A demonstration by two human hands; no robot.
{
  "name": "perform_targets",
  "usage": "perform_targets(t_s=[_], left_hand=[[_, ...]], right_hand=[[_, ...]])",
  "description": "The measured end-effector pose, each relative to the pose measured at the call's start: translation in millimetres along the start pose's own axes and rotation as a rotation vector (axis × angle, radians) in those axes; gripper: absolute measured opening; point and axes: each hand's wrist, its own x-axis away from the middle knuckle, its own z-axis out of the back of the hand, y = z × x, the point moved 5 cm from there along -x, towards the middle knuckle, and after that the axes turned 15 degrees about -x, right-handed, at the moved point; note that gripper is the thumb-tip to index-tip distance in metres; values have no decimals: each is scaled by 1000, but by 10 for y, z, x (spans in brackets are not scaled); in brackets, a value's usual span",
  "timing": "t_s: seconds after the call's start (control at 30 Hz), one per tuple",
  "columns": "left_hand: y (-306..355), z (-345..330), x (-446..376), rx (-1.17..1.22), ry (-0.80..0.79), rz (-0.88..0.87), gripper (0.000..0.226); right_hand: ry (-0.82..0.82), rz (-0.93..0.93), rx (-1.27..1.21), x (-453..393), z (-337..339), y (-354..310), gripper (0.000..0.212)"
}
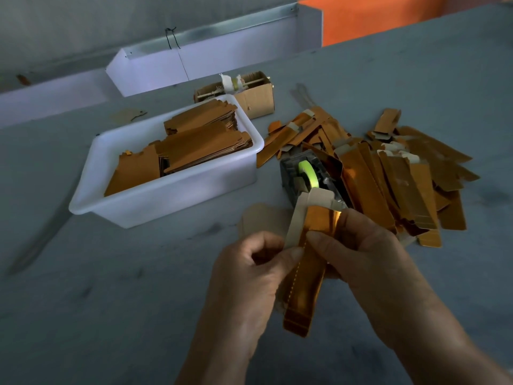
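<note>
Grey matte table [111, 301] across the whole frame, in dim light. At lower centre, holds one flat gold carton [305, 290] clear of the surface in both hands, long axis running from frame centre toward the lower edge, pale unprinted flap at the upper end. With the left hand [249, 273], pinches the carton's pale left edge between thumb and curled forefinger, other fingers curled in. With the right hand [369, 254], grips the right side, thumb pressed on the gold face, fingers wrapped behind.

Just above the carton, at centre: grey tape dispenser [291, 173] carrying a green tape roll [308, 173]. At centre right, against the dispenser: loose pile of gold cartons [402, 176]. At centre left: white plastic tub [172, 201] filled with stacked flat cartons [205, 145]. Behind the tub, at upper centre: small cardboard box [258, 101]. Along the upper left: white metal trough [194, 59]. In the upper right corner: orange panel [374, 18].
</note>
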Motion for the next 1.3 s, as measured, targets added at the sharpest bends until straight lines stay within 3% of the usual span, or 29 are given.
perform_targets(t_s=[0.17,0.23,0.33,0.5,0.6,0.67,0.77,0.8,0.87,0.93,1.0,1.1,1.17,1.3], left_hand=[[82,11,66,-201,259,-129,7],[214,-26,124,-559,396,-276,13],[342,-249,248,-1028,467,-401,25],[276,-446,310,-1267,405,-379,45],[215,-493,341,-1281,391,-369,48],[179,-485,346,-1242,392,-352,45],[154,-462,331,-1084,397,-334,12],[159,-461,328,-1067,399,-339,18],[167,-486,358,-1098,413,-431,27],[175,-400,365,-944,419,-478,31],[139,-202,299,-533,392,-339,25],[-83,-124,145,35,42,39,11],[-142,-106,112,206,-141,152,23],[-141,-115,80,321,-181,183,23]], right_hand=[[51,16,-20,-6,12,15,3],[78,30,-17,-3,5,10,3],[122,64,20,9,6,3,6],[163,87,62,46,22,50,6],[161,48,32,49,26,101,3],[148,19,6,52,7,108,9],[152,-2,47,68,-11,99,42],[160,0,83,73,-8,93,46],[186,24,95,69,19,84,34],[180,32,42,55,25,84,22],[131,12,-30,47,-8,89,18],[51,1,-125,57,-87,49,12],[31,-7,-150,68,-107,39,15],[34,5,-33,53,-71,9,19]])
